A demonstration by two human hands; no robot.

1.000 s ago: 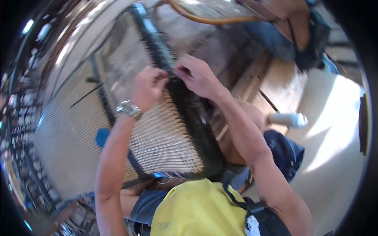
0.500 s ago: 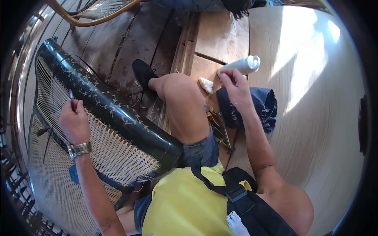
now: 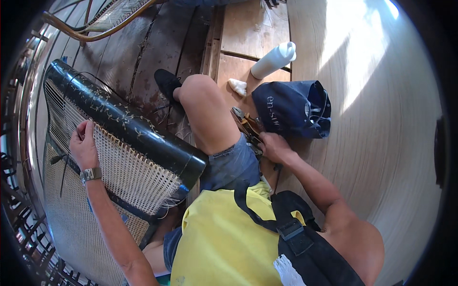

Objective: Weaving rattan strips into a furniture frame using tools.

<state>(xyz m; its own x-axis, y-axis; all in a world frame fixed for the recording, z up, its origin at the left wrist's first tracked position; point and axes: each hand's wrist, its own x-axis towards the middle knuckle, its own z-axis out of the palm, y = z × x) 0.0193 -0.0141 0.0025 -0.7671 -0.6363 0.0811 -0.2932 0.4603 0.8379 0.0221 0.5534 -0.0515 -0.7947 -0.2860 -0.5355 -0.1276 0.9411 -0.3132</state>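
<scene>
A long chair-like piece with a glossy dark-green rail (image 3: 124,114), painted with pale vines, lies at my left, its woven cane panel (image 3: 129,164) beside the rail. My left hand (image 3: 85,147), with a watch on the wrist, is over the cane near the rail. Its thumb and fingers are pinched together; what they hold, if anything, is too small to make out. My right hand (image 3: 275,147) reaches down beside my thigh, at the handles of pliers (image 3: 248,125) with orange and dark grips. Its fingertips are hidden among the tools there.
A white bottle (image 3: 273,61) stands beyond a navy cloth bag (image 3: 291,107) on my right. A whitish lump (image 3: 237,87) lies on the wooden boards nearby. Another cane chair's curved frame (image 3: 109,28) is at the far left. A pale wooden surface (image 3: 372,157) spans the right.
My right hand has come down from beside the bottle to the tools by my thigh. My left hand stays near the rail; the small tool tip above its fingers no longer shows. The view has shifted.
</scene>
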